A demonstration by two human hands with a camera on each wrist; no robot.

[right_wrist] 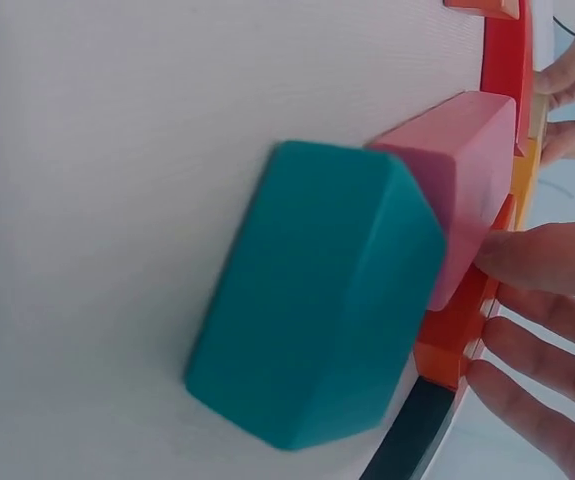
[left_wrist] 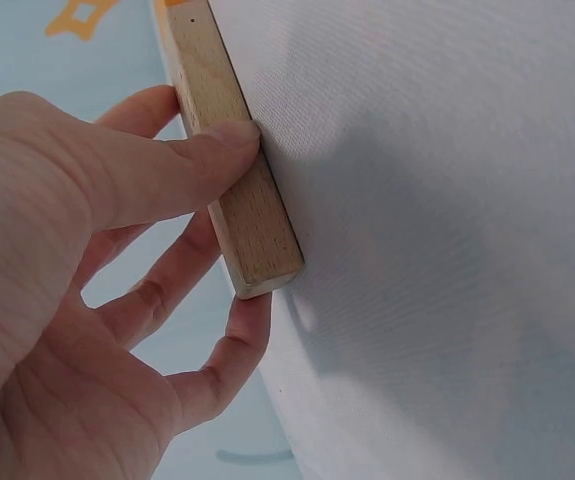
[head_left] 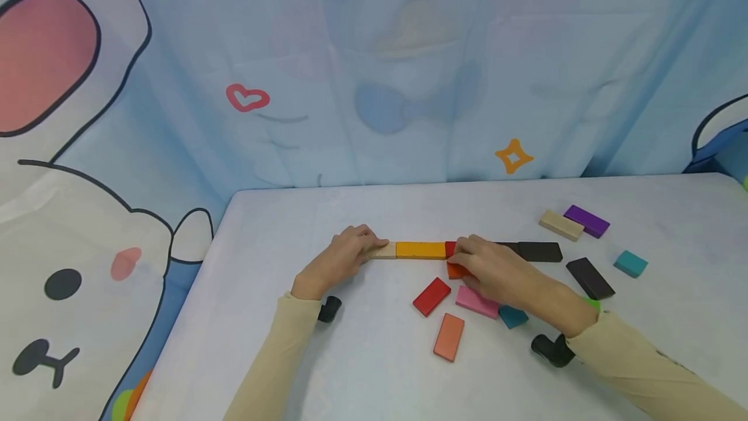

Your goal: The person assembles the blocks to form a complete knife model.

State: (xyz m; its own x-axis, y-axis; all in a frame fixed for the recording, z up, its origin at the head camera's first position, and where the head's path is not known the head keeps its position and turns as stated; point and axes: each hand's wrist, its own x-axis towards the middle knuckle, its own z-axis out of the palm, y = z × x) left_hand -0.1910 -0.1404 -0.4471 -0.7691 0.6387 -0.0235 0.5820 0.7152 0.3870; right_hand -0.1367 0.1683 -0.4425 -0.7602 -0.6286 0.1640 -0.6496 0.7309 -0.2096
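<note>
Judging by the pose, best to settle the orange-red block (head_left: 458, 270) with a light pinch and small nudges, square to the row (head_left: 410, 251) rather than shoved from one end. Check its ends against both neighbours before letting go; impossible to tell, behind the fingers, whether fully in line or just on the near side. Brace the left end meanwhile, pressing only enough to stop sliding, since a hard push could probably buckle the whole line.

Found at the right hand (head_left: 493, 268), pinched between thumb and fingers, well to the right of the left hand (head_left: 345, 253). Pinched in the left hand: the pale wooden block (head_left: 384, 251) at the left end, thumb across the top, other fingers on the far side. Between the hands, the yellow block (head_left: 422, 251) and a sliver of red block (head_left: 450, 249); right of the right hand, a black block (head_left: 540, 252).

Mind the pink block (head_left: 477, 301) and teal block (head_left: 513, 317), just on the near side, close enough to catch the right hand. Farther out on the surface (head_left: 362, 349), a salmon block (head_left: 448, 337) nearer, a purple block (head_left: 587, 221) far right.
</note>
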